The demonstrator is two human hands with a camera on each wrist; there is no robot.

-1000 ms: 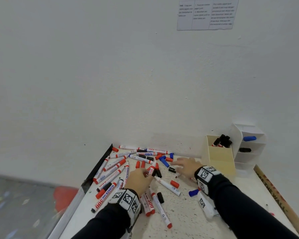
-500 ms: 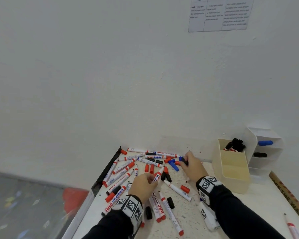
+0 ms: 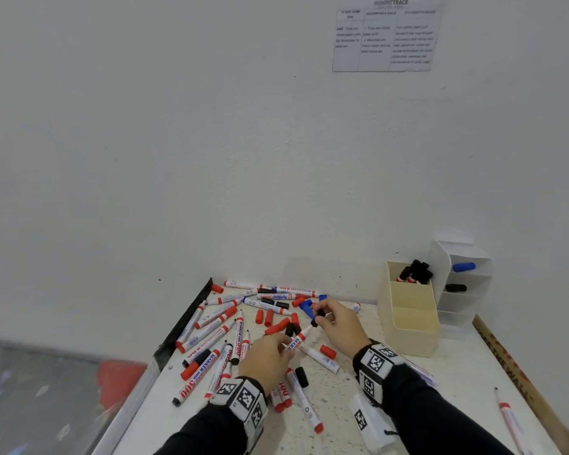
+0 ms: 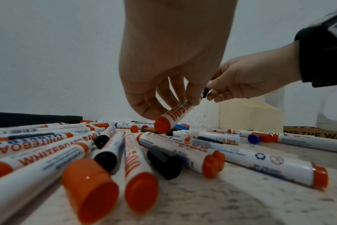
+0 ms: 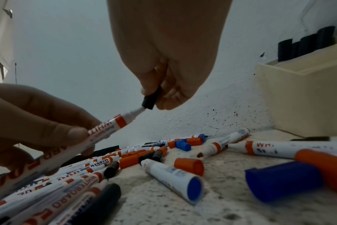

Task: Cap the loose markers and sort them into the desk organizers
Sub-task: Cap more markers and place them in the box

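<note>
My left hand (image 3: 271, 354) (image 4: 164, 105) (image 5: 48, 126) grips a white whiteboard marker (image 3: 298, 338) (image 4: 173, 117) (image 5: 104, 129) with red bands, lifted off the table and tilted. My right hand (image 3: 334, 318) (image 5: 164, 97) (image 4: 227, 89) pinches a black cap (image 3: 318, 317) (image 5: 151, 99) whose mouth sits right at the marker's tip. Many loose markers (image 3: 211, 339) and red, black and blue caps (image 3: 268, 316) lie scattered on the speckled table (image 3: 342, 405). The beige organizer (image 3: 408, 310) holds black-capped markers at its back. The white tiered organizer (image 3: 463, 280) holds a blue-capped and a black-capped marker.
The wall rises directly behind the table. A black strip (image 3: 184, 323) edges the table's left side and a wooden strip (image 3: 519, 382) its right. A lone red marker (image 3: 511, 421) lies at the front right. A white tagged device (image 3: 368, 425) rests near my right forearm.
My left hand has lifted the marker off the pile. My right hand, which had reached toward the far caps, came back with a black cap and brought it to the marker's tip.
</note>
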